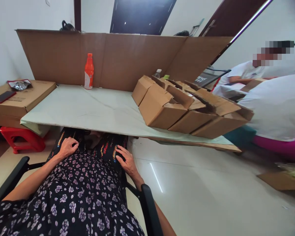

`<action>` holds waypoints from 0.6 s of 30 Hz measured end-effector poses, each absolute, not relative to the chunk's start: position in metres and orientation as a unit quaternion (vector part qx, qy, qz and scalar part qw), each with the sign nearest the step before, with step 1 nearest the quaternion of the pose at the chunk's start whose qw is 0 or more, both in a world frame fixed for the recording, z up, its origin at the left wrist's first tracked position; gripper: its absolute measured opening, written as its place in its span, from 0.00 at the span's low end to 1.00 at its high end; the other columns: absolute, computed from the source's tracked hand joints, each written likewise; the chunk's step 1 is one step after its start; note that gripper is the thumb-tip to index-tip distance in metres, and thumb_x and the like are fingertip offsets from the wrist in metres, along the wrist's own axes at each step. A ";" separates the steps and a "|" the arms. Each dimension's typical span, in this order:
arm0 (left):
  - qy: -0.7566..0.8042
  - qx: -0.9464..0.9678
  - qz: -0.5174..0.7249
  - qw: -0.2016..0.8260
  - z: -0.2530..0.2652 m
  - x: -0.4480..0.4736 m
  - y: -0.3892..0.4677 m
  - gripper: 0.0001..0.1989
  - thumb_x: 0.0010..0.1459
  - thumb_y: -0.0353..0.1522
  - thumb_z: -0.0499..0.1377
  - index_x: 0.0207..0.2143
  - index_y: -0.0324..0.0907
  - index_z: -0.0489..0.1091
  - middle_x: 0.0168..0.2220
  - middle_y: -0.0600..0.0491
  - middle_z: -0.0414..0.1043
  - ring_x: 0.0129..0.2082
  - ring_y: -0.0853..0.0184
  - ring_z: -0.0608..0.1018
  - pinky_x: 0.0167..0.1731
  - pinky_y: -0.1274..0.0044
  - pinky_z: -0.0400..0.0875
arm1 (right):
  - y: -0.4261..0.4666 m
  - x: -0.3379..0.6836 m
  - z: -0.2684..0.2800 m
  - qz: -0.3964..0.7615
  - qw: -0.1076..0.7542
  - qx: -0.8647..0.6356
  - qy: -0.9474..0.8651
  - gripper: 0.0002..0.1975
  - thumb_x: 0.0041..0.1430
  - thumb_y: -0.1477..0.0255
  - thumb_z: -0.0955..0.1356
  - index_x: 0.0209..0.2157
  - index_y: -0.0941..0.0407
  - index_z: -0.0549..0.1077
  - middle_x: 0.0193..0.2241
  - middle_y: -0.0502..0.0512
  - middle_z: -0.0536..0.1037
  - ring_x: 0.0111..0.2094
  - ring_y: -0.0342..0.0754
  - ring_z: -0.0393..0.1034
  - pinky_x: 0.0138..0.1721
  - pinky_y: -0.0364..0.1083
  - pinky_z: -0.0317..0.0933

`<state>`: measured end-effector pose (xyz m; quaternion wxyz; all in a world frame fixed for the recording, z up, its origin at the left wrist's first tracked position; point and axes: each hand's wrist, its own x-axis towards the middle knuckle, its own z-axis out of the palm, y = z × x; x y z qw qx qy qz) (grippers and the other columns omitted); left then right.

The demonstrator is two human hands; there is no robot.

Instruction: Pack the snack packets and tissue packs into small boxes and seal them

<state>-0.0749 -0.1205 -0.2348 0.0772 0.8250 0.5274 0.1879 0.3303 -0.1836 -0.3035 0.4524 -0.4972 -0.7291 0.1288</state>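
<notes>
My left hand [68, 147] rests on my left thigh, its fingers loosely bent over the dark trousers [103, 150], with nothing seen in it. On the other thigh lies my right hand [126, 160], fingers spread and holding nothing. Both hands are below the front edge of a pale-topped table [100, 109]. Toward the back of the table an orange bottle [88, 72] stands upright. Several open cardboard boxes [159, 108] are grouped on the table's right side; their contents are mostly hidden by the flaps.
A cardboard panel [137, 60] stands along the table's back. At left, a flat carton [39, 93] bears a phone [3, 97] and a foil packet [21, 85], near a red stool [24, 139]. Chair armrests [147, 203] flank me. Two people sit at right.
</notes>
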 end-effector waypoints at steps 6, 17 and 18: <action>0.527 0.825 0.193 0.069 -0.228 -0.072 -0.127 0.17 0.70 0.39 0.62 0.56 0.42 0.72 0.56 0.45 0.74 0.50 0.59 0.80 0.50 0.62 0.79 | -0.183 0.328 -0.301 0.122 0.453 -0.499 -0.728 0.18 0.68 0.61 0.66 0.52 0.50 0.81 0.60 0.60 0.79 0.62 0.58 0.73 0.63 0.61 0.65; 0.511 0.846 0.152 0.035 -0.218 -0.070 -0.143 0.16 0.71 0.39 0.62 0.56 0.42 0.72 0.57 0.45 0.74 0.51 0.58 0.79 0.52 0.61 0.78 | -0.185 0.326 -0.301 0.115 0.463 -0.500 -0.723 0.18 0.68 0.60 0.66 0.52 0.50 0.81 0.59 0.61 0.79 0.62 0.58 0.73 0.63 0.62 0.64; 0.510 0.846 0.150 0.034 -0.218 -0.070 -0.144 0.16 0.71 0.39 0.62 0.56 0.42 0.72 0.57 0.45 0.74 0.51 0.58 0.79 0.52 0.61 0.78 | -0.185 0.325 -0.301 0.114 0.462 -0.500 -0.723 0.18 0.68 0.60 0.66 0.52 0.50 0.81 0.59 0.61 0.79 0.61 0.58 0.73 0.64 0.63 0.64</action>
